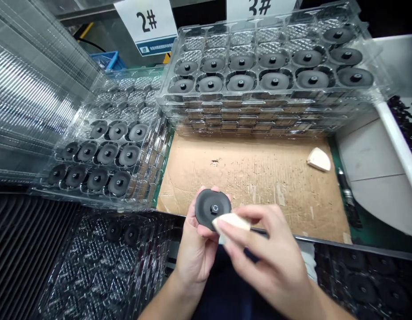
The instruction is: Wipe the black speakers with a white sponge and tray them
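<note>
A round black disc (205, 205) with a small raised hub rests in my left hand (197, 253), whose fingers curl round its edge from below. Between the thumb and fingers of my right hand (271, 249) is a cream-coloured sponge wedge (237, 221). Its tip is at the disc's lower right edge; I cannot tell whether it touches. Both hands are over the near edge of the cardboard sheet (226, 164). A second sponge wedge (319, 159) lies on the right part of that sheet.
Stacked clear trays (279, 100) with black discs stand at the back. More disc-filled trays (136, 171) are at left, and a darker tray (99, 271) sits lower left. A black pen-like tool (347, 195) lies right of the cardboard. Signs read 2# (146, 22) and 3# (259, 8).
</note>
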